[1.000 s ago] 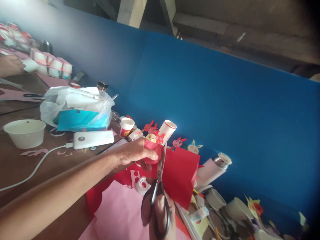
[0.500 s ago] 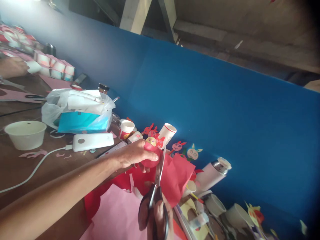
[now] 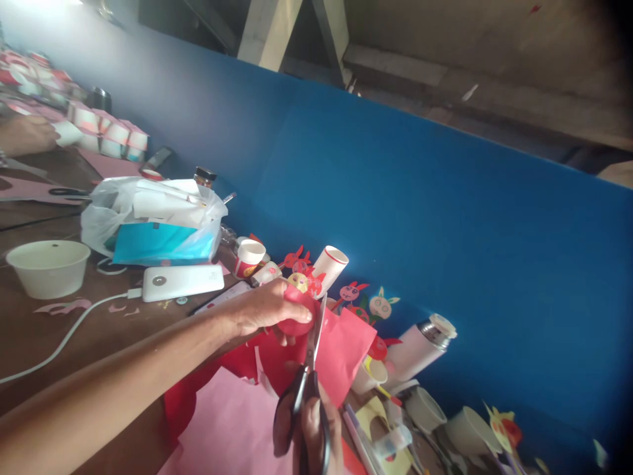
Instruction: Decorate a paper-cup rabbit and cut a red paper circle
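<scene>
My left hand (image 3: 264,315) grips a rounded bunch of red paper (image 3: 297,323), with my fingers wrapped over it. The red paper (image 3: 341,356) spreads from there in a loose, crumpled sheet. My right hand (image 3: 316,429) is at the bottom of the view, with its fingers through the loops of black-handled scissors (image 3: 301,402). The steel blades point upward and sit against the red paper, right next to my left hand. Below both hands lies a pink paper sheet (image 3: 222,422).
A wooden table (image 3: 30,330) holds a white power bank (image 3: 182,282), a white bowl (image 3: 48,268) and a plastic bag (image 3: 148,218). Paper cups, paper rabbit figures and a thermos (image 3: 418,349) stand along a blue board (image 3: 445,198). A co-worker's hand (image 3: 27,135) is at far left.
The red sheet has gone from flat and stiff to crumpled and drooping. The scissors have shifted slightly with my right hand, and the view has tilted a little.
</scene>
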Demonstrator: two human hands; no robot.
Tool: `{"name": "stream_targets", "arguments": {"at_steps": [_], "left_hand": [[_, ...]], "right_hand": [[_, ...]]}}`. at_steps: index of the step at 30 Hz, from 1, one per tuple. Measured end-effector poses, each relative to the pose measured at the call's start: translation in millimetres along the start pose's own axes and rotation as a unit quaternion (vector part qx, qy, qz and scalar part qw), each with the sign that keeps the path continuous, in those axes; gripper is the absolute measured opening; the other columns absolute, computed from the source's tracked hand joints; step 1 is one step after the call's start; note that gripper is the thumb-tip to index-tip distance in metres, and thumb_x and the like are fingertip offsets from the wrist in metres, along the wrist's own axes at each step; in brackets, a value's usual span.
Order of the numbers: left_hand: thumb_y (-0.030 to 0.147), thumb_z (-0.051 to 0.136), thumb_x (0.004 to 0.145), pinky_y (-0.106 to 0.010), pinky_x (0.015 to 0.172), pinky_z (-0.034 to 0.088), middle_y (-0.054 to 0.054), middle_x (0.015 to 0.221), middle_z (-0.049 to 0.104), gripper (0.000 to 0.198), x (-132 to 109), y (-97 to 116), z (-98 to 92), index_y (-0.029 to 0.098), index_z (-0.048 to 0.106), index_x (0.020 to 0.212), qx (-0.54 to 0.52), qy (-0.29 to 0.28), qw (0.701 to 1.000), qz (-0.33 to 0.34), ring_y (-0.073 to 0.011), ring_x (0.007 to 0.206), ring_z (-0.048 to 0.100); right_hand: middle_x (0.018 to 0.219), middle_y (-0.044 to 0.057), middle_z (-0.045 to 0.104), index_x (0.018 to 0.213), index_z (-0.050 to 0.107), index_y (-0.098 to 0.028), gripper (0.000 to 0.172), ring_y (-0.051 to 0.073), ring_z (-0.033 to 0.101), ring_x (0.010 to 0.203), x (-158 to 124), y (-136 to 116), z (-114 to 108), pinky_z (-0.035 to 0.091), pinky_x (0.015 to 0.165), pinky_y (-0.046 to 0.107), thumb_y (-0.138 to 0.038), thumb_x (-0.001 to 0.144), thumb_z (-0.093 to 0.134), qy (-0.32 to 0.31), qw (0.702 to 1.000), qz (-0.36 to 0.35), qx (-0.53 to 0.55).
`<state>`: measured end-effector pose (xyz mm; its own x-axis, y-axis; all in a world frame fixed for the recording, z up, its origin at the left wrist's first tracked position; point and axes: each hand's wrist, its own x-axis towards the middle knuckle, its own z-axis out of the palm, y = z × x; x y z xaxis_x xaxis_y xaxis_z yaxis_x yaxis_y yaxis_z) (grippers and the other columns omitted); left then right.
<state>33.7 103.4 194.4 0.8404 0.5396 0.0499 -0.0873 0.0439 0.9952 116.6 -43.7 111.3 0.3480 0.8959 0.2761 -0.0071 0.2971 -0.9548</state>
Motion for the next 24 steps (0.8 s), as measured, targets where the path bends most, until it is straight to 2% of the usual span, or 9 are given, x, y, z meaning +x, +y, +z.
{"name": "stream_targets", "arguments": {"at_steps": [8, 15, 20, 24], "left_hand": [[0.02, 0.062, 0.063, -0.023, 0.044, 0.047, -0.002, 0.053, 0.063, 0.01, -3, 5, 3.4, 0.011, 0.062, 0.059, -0.001, 0.015, 1.0, -0.021, -0.0135, 0.045, 0.059], [0.02, 0.062, 0.063, -0.023, 0.043, 0.046, -0.002, 0.054, 0.063, 0.009, -1, 3, 1.5, 0.011, 0.061, 0.06, -0.007, 0.006, 1.0, -0.018, -0.0137, 0.045, 0.059], [0.02, 0.061, 0.065, -0.023, 0.044, 0.047, -0.003, 0.055, 0.064, 0.01, -1, 2, 0.3, 0.011, 0.061, 0.061, 0.0, 0.005, 1.0, -0.015, -0.0133, 0.046, 0.058], [0.021, 0.061, 0.064, -0.022, 0.043, 0.044, -0.002, 0.053, 0.061, 0.012, -2, 2, 2.0, 0.012, 0.06, 0.056, 0.013, 0.02, 1.0, -0.012, -0.0121, 0.045, 0.056]], "right_hand": [[0.036, -0.006, 0.042, 0.072, 0.06, -0.02, 0.046, 0.011, 0.038, 0.035, 0, -7, 1, 0.024, 0.039, 0.025, -0.064, 0.078, 0.048, -0.001, 0.999, 0.015, -0.032], [0.034, -0.005, 0.038, 0.07, 0.061, -0.019, 0.049, 0.01, 0.034, 0.032, 0, -5, -3, 0.016, 0.038, 0.025, -0.063, 0.081, 0.043, -0.005, 0.996, -0.011, -0.084], [0.036, -0.006, 0.04, 0.072, 0.059, -0.019, 0.047, 0.009, 0.03, 0.032, -1, 0, -5, 0.015, 0.038, 0.024, -0.063, 0.08, 0.046, -0.005, 0.999, 0.011, -0.05], [0.038, -0.006, 0.042, 0.074, 0.057, -0.019, 0.046, 0.008, 0.027, 0.035, 2, 4, -9, 0.016, 0.038, 0.023, -0.063, 0.079, 0.047, -0.041, 0.999, 0.028, -0.015]]}}
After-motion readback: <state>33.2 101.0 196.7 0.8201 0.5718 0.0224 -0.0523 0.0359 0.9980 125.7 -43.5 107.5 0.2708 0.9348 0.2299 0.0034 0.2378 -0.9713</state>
